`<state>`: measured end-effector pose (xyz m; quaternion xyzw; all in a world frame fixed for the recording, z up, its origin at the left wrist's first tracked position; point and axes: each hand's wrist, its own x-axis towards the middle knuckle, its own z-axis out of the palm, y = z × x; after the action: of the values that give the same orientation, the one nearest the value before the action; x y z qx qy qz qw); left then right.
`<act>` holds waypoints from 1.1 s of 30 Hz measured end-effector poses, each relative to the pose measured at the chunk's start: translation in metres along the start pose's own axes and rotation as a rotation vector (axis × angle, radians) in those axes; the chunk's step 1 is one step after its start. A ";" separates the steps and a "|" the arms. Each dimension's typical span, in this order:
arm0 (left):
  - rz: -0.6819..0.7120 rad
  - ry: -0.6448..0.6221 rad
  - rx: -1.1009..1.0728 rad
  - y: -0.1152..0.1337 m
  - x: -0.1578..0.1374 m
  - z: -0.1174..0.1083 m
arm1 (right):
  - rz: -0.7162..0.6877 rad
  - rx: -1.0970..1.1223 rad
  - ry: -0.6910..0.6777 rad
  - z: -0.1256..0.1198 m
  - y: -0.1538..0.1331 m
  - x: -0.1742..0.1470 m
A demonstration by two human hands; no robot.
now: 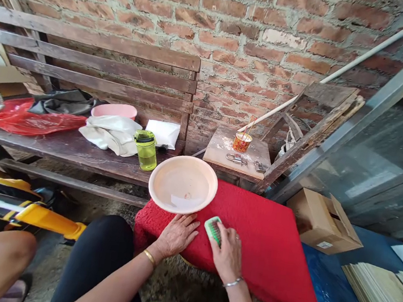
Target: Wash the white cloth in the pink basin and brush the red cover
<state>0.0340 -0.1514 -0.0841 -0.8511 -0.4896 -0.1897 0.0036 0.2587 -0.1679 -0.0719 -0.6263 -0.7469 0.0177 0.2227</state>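
Note:
My left hand [177, 235] lies flat on a red cloth [257, 236], its fingers stretched out just below the near rim of a basin. In my right hand [226, 253] is a small green scrub brush [213, 228], gripped over its back above the cloth; whether the bristles touch the cloth I cannot tell. The pale round basin [154, 177] stands at the cloth's far left corner and seems to hold some water. The cloth drapes over a low surface that is hidden beneath it.
A green bottle [146, 151], white cloth [111, 132] and red plastic bag [36, 118] are on the wooden bench [76, 153]. Padlocks [236, 159] and a paper cup [241, 142] sit on a small stand [220, 146]. A cardboard box [319, 222] is at right. Another person's knee [1, 254] shows at left.

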 end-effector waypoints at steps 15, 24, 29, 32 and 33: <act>0.030 0.089 -0.018 0.000 -0.002 0.008 | 0.334 -0.217 0.052 -0.030 0.096 0.017; 0.039 0.141 0.001 -0.005 -0.006 0.020 | 0.205 -0.257 -0.065 -0.014 0.089 0.055; 0.035 0.152 0.004 -0.002 -0.006 0.019 | 0.817 -0.434 0.066 -0.054 0.181 0.066; 0.035 0.178 0.030 -0.002 -0.007 0.019 | 0.510 -0.262 0.060 -0.030 0.141 0.077; 0.035 0.189 0.040 -0.002 -0.008 0.020 | 0.360 -0.184 0.047 -0.015 0.115 0.082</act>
<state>0.0353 -0.1533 -0.1055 -0.8375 -0.4760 -0.2591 0.0700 0.3614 -0.0699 -0.0679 -0.7675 -0.6162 -0.0256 0.1750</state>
